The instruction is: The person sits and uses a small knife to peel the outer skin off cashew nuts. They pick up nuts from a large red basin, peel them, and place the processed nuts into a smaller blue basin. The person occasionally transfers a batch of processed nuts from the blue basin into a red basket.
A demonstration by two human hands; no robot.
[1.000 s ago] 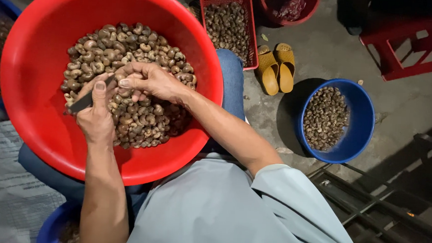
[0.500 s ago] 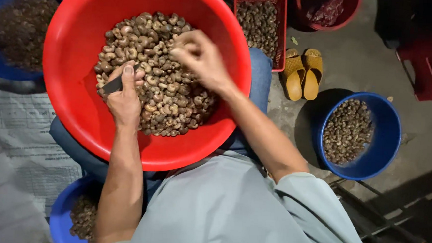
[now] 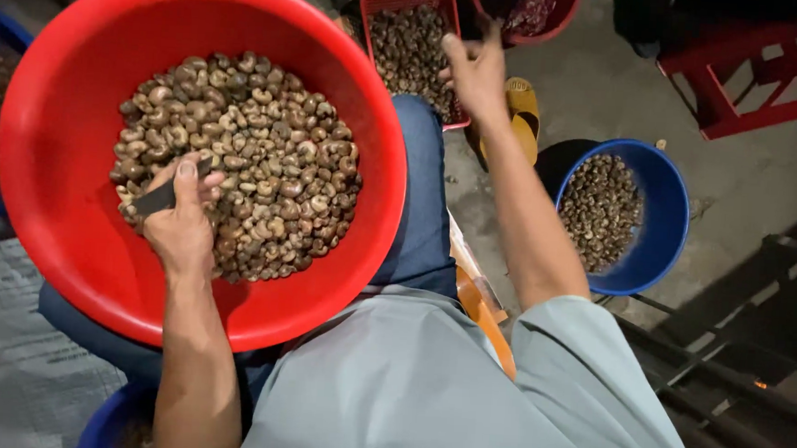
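Note:
A big red basin (image 3: 62,225) rests on my lap, heaped with brown cashew nuts (image 3: 257,153) in their shells. My left hand (image 3: 179,217) lies on the near left of the heap, closed around a small dark knife (image 3: 159,198) with the thumb pressed on it. My right hand (image 3: 475,69) is stretched out past the basin's far rim, fingers spread, over a red rectangular crate (image 3: 408,47) of nuts on the floor. I cannot see anything in that hand.
A blue bowl (image 3: 657,224) of nuts sits on the concrete floor to the right. A yellow sandal (image 3: 521,108) lies beside the crate. A red stool (image 3: 742,78) stands at the far right, another red tub (image 3: 528,13) at the top, blue bowls at the left edge.
My right hand has left the heap in the red basin and reached forward and right to the red crate. The left hand keeps the knife in the same spot.

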